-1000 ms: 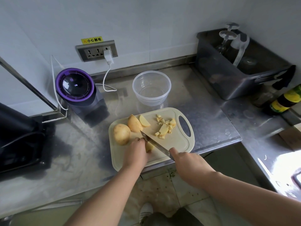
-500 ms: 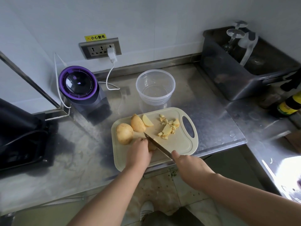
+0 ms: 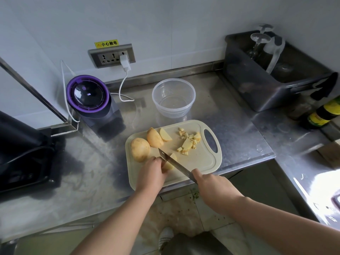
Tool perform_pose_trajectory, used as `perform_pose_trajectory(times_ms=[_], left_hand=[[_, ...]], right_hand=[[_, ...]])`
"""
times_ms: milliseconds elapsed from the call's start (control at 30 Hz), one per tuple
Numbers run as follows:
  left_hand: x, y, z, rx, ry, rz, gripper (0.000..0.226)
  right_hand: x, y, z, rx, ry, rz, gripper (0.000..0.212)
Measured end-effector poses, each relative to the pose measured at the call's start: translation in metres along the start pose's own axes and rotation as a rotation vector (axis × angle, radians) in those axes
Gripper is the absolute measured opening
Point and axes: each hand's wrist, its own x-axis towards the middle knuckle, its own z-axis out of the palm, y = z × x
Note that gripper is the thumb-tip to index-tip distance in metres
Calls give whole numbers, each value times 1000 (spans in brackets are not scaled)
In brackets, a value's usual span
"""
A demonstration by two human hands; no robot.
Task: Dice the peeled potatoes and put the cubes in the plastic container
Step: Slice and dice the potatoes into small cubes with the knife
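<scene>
A person stood at a steel worktop, seen from above. On a pale cutting board, the left hand curled over a potato piece, pinning it down. The right hand gripped a knife, its blade angled across that piece. A whole potato, a potato half and a wedge lay further back on the board, with a scatter of cubes near the board's handle hole. The clear plastic container stood just behind the board, holding no cubes.
</scene>
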Motion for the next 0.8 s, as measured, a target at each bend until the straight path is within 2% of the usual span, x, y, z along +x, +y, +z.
perform_pose_trajectory(times_ms=[567, 800], left_hand=[[5, -2, 6, 62, 18, 59, 22], [3, -6, 4, 39, 7, 47, 25]], right_hand=[[9, -3, -1, 3, -90, -2, 48], [8, 0, 4, 38, 19, 35, 39]])
